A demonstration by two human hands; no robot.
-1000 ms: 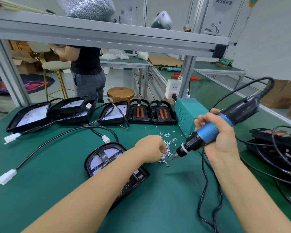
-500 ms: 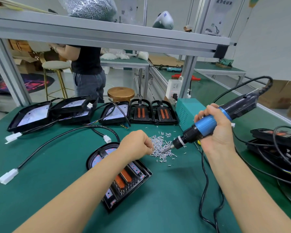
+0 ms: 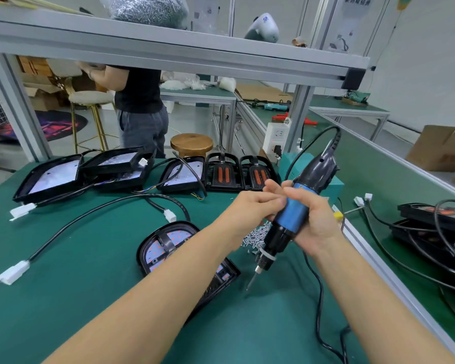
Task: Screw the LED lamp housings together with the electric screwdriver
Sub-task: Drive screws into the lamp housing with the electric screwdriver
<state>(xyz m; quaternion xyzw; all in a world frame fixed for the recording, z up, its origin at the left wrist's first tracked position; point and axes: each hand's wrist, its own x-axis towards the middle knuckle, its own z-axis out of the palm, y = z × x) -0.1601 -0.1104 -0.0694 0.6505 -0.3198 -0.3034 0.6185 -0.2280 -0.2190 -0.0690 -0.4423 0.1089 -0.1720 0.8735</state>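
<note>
Right-hand grip point(image 3: 317, 219) around tilted electric screwdriver point(image 3: 290, 219) (left hand point(image 3: 250, 208) touching).

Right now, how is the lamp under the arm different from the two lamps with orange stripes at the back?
The near lamp housing lies alone, partly hidden under the left forearm, showing a pale panel dotted with red. The two far housings sit side by side, uncovered, each showing two orange bars. The near one lies turned at an angle; the far pair face squarely forward. All have black shells and rest on the green mat.

Housing point(image 3: 168, 245) on table point(image 3: 90, 298) in front of me, screw pile point(image 3: 255, 236) just right of it, more housings point(image 3: 147, 174) rowed behind, cabled housings point(image 3: 431, 227) far right.
</note>
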